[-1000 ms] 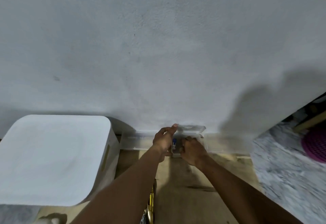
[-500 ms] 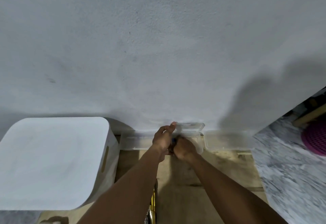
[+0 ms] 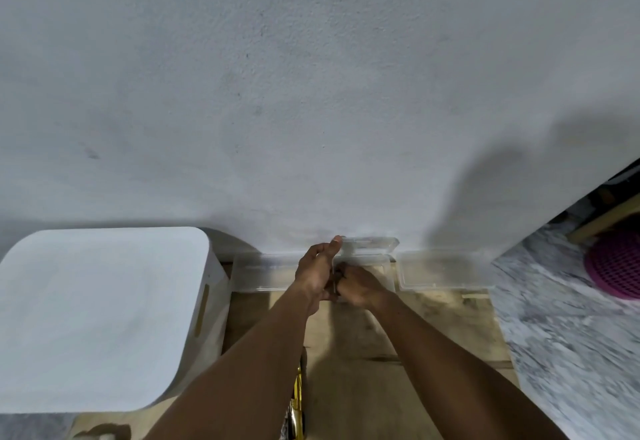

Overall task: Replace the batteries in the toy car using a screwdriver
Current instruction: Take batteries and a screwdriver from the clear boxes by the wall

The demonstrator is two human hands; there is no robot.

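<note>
A small clear plastic box (image 3: 369,249) with its lid raised stands on the wooden table against the wall. My left hand (image 3: 317,273) grips its left side, thumb tip up on the lid edge. My right hand (image 3: 360,283) is curled over the box's front, fingers tucked in beside the left hand; whatever lies under them is hidden. A yellow object, probably the toy car (image 3: 298,391), shows as a thin strip under my left forearm. No screwdriver is visible.
Two more clear boxes flank the held one, one to the left (image 3: 256,273) and one to the right (image 3: 446,269). A white storage bin (image 3: 97,318) fills the left. The table edge (image 3: 502,335) drops to a marble floor with a pink basket (image 3: 616,263).
My right hand slid left into the box and closed up against my left hand, covering the blue item seen earlier. My left hand kept its grip.
</note>
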